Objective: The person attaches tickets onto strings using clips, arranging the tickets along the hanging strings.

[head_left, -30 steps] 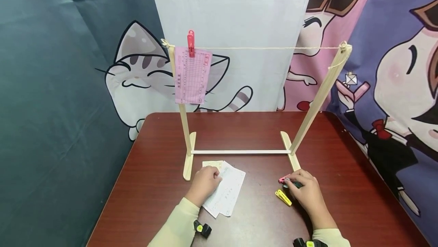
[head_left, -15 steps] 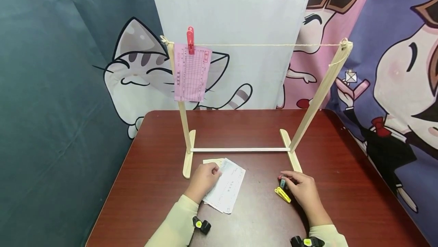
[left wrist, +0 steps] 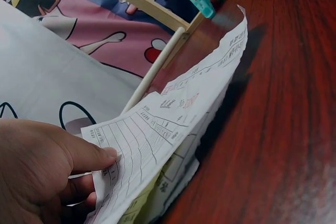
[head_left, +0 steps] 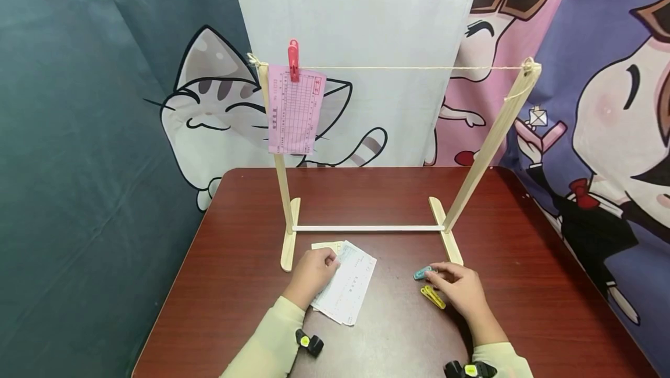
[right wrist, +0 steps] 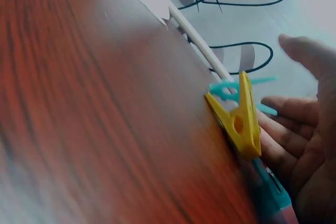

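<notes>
My left hand [head_left: 312, 276] pinches the near edge of a small stack of printed paper slips [head_left: 349, 285]. In the left wrist view the thumb [left wrist: 94, 156] lies on the top white slip [left wrist: 157, 129], and a yellowish slip [left wrist: 140, 200] shows beneath. At the right, my right hand [head_left: 460, 291] has thumb and forefinger spread around the handles of a teal clothespin [head_left: 421, 273], a fingertip right at one handle. A yellow clothespin [head_left: 432, 297] lies just below. The right wrist view shows a second teal clothespin [right wrist: 273, 187] under the fingers, with a pink edge beside it.
A wooden stand [head_left: 487, 151] with a string [head_left: 387, 67] across its top rises beyond the hands. From the string hangs a pink slip [head_left: 295, 113], held by a red clothespin [head_left: 293, 61]. A white bar [head_left: 366, 228] joins the feet on the brown table [head_left: 251, 203].
The teal clothespin has come out to the left from under my right fingers, and the pink one is now covered. The slips under my left hand lie more evenly stacked than before.
</notes>
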`<state>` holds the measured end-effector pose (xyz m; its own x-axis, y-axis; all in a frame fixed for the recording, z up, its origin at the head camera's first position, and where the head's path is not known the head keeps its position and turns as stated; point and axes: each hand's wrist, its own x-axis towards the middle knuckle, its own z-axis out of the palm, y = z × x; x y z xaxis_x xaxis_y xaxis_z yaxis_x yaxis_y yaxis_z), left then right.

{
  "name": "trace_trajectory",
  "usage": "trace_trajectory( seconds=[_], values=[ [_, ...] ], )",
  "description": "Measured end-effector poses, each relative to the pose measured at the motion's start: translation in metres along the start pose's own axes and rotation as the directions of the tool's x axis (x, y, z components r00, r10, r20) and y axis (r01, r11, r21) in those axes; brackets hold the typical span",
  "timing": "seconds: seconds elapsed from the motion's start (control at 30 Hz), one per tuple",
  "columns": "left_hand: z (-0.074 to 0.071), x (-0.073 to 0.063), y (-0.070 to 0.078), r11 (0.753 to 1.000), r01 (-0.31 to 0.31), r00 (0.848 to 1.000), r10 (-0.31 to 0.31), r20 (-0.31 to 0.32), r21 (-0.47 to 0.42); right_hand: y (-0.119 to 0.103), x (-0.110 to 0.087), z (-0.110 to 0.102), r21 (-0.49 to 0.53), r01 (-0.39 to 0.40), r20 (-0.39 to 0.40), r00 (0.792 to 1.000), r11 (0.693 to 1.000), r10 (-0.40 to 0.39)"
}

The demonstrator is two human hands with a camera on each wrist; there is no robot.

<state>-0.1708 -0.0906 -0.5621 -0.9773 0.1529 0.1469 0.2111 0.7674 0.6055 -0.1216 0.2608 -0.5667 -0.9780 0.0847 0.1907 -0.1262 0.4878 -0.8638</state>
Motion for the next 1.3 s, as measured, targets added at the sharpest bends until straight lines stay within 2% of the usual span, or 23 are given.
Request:
trace_trajectory(
  seconds=[0.17,0.37,0.43,0.5,0.57,0.63,0.73,0.83,0.93,1.0,1.1,1.2,1.27,1.3],
  values=[
    [0.0,0.0,-0.001,1.0,-0.008,1.0,0.008,-0.008,0.007,-0.006,0.001,0.007,-0.071,-0.103,-0.081,0.992,0.992,0.097],
    [0.001,0.0,0.0,1.0,-0.013,1.0,0.013,-0.006,-0.002,-0.011,-0.001,0.011,-0.042,-0.08,-0.115,0.991,0.996,0.075],
    [0.0,0.0,0.0,1.0,-0.015,1.0,0.015,-0.004,-0.011,-0.01,0.0,0.01,0.024,-0.083,-0.105,0.991,0.996,0.085],
    [-0.001,-0.001,0.001,1.0,-0.017,1.0,0.017,-0.008,-0.026,-0.01,0.0,0.009,0.139,-0.102,-0.085,0.99,0.985,0.114],
    [-0.001,-0.001,0.001,0.998,-0.024,0.999,0.023,-0.028,-0.051,-0.01,0.002,0.008,0.27,-0.129,-0.055,0.987,0.954,0.149],
    [-0.001,0.0,0.0,0.996,-0.028,0.998,0.023,-0.065,-0.08,-0.01,0.002,0.007,0.388,-0.158,-0.03,0.982,0.908,0.184],
    [-0.001,0.002,-0.001,0.989,-0.039,0.989,0.019,-0.145,-0.139,-0.011,0.003,0.006,0.468,-0.165,-0.006,0.982,0.868,0.19],
    [-0.002,0.005,0.0,0.974,-0.058,0.976,0.01,-0.217,-0.217,-0.013,0.003,0.004,0.492,-0.115,-0.012,0.99,0.863,0.139],
    [-0.007,0.009,0.006,0.95,-0.073,0.967,-0.008,-0.256,-0.303,-0.021,0.004,0.0,0.519,-0.046,-0.018,0.998,0.854,0.064],
    [-0.015,0.012,0.013,0.934,-0.085,0.961,-0.015,-0.276,-0.348,-0.032,0.009,-0.006,0.522,-0.001,-0.022,1.0,0.853,0.014],
    [-0.033,0.021,0.024,0.909,-0.12,0.949,-0.013,-0.315,-0.4,-0.056,0.023,-0.022,0.487,0.088,-0.026,0.996,0.869,-0.086],
    [-0.061,0.033,0.039,0.879,-0.184,0.926,0.005,-0.377,-0.441,-0.092,0.044,-0.044,0.392,0.231,-0.031,0.971,0.89,-0.238],
    [-0.082,0.043,0.051,0.857,-0.251,0.898,0.031,-0.439,-0.451,-0.122,0.06,-0.059,0.348,0.328,-0.029,0.94,0.878,-0.339],
    [-0.093,0.049,0.058,0.845,-0.291,0.879,0.051,-0.475,-0.449,-0.137,0.068,-0.066,0.336,0.366,-0.016,0.924,0.868,-0.383]
  ],
)
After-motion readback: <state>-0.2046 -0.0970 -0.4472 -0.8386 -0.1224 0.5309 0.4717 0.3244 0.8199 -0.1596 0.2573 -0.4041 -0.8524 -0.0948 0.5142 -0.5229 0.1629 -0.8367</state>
